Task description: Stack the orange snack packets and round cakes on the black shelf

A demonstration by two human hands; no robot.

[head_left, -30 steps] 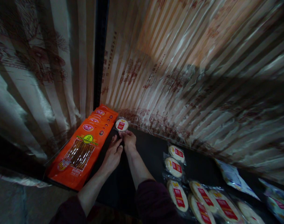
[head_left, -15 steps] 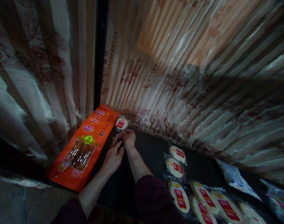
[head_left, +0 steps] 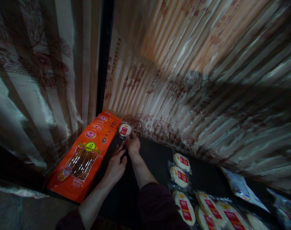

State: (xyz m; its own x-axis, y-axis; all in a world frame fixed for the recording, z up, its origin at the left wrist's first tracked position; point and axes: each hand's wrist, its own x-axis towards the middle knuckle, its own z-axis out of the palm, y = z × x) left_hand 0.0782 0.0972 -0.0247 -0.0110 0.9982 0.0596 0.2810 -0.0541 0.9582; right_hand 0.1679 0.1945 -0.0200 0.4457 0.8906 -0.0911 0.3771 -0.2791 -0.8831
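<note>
Round packet (head_left: 124, 130) with a red label is lying flat near the far left corner, just beyond my hands. Pleated, printed sheeting (head_left: 179, 70) is rising behind everything and along the left, with a dark post (head_left: 105, 54) standing at the corner. Below it, a black shelf (head_left: 152, 153) is stretching from left to right, bearing the goods. Orange bags (head_left: 79, 163) are overlapping in a row down the left side, the nearest one showing brown sticks through its window; their far right edge is lying right beside the round packet. At the right, pale round cakes (head_left: 180, 176) in clear wrappers are lying in a loose group, and two bluish bags (head_left: 242, 188) are resting farther right. I am holding my left hand (head_left: 115, 164) open, thumb spread, just left of my other hand and on the near side of the round packet. My right hand (head_left: 132, 144) is curling its fingers at the packet's near right edge; I cannot tell whether they are gripping the wrapper or only touching it.
</note>
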